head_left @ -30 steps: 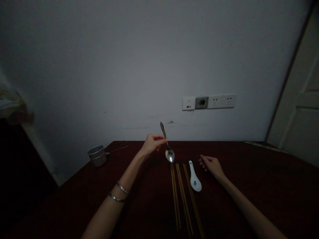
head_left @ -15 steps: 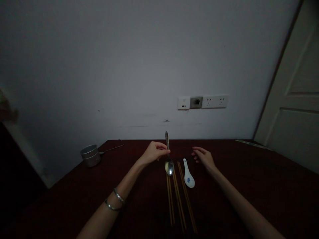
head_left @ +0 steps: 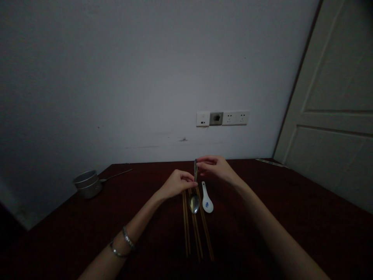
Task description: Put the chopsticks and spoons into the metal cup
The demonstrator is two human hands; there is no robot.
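A metal spoon (head_left: 194, 203) is held above the chopsticks, its bowl toward me and its handle pointing away. My left hand (head_left: 176, 184) pinches the handle near its middle. At the handle's far end, the fingers of my right hand (head_left: 215, 168) are closed on it too. Beneath the spoon, several wooden chopsticks (head_left: 187, 229) lie lengthwise in pairs on the table. Just right of them rests a white ceramic soup spoon (head_left: 208, 204) with a blue mark in its bowl.
A grey metal cup (head_left: 88, 184) stands at the table's left edge, with a thin long-handled utensil (head_left: 116, 175) beside it. Behind the dark red table (head_left: 145, 241) rises a wall with sockets (head_left: 235, 118). A panelled door (head_left: 332, 116) is at the right.
My right hand has moved left and taken hold of the handle's end. The metal spoon has shifted slightly toward me in my left hand. The view has turned a little right.
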